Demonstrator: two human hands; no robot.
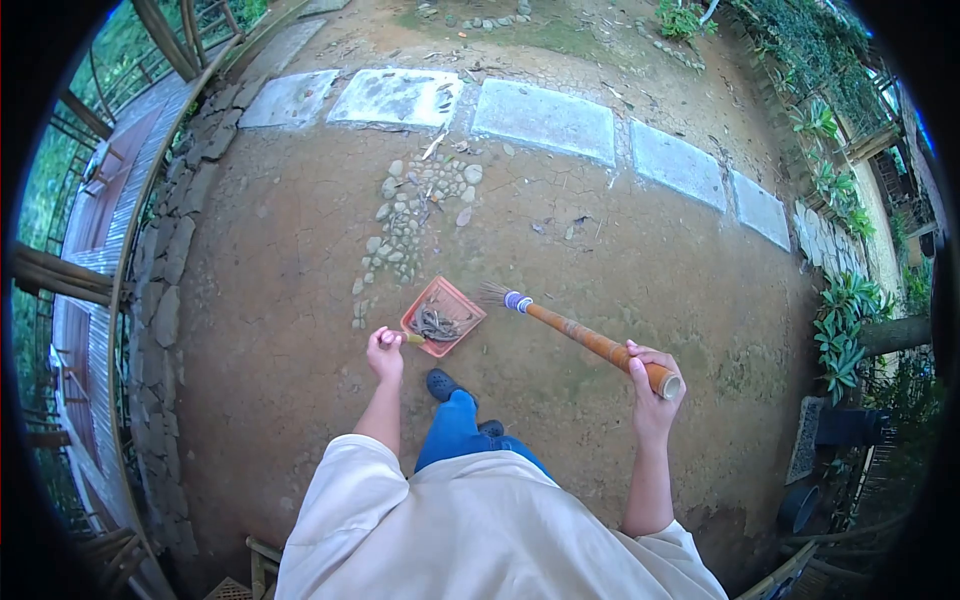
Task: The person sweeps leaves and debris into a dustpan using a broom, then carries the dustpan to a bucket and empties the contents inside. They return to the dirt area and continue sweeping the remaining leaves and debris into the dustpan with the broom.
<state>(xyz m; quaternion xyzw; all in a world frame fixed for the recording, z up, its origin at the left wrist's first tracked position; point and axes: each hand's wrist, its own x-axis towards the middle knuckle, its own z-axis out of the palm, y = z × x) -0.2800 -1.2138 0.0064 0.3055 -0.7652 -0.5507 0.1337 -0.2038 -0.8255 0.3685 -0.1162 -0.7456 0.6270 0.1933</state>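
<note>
My left hand (385, 352) is closed around the handle of an orange-pink dustpan (472, 313). Dry leaves and debris (435, 324) lie in the pan. My right hand (655, 372) grips a broom (590, 341) with a thick bamboo handle near its open end. Purple and white binding wraps the broom's neck, and its thin bristles point left toward the dustpan, a short gap away from its rim. Whether the bristles touch the ground is hard to tell.
A band of small stones (405, 225) runs up from the dustpan to a row of concrete slabs (543, 115). Scattered leaves (570, 226) lie on the dirt ground. A stone border (165, 300) edges the left side; plants (840, 330) and a dark container (797, 508) stand at right.
</note>
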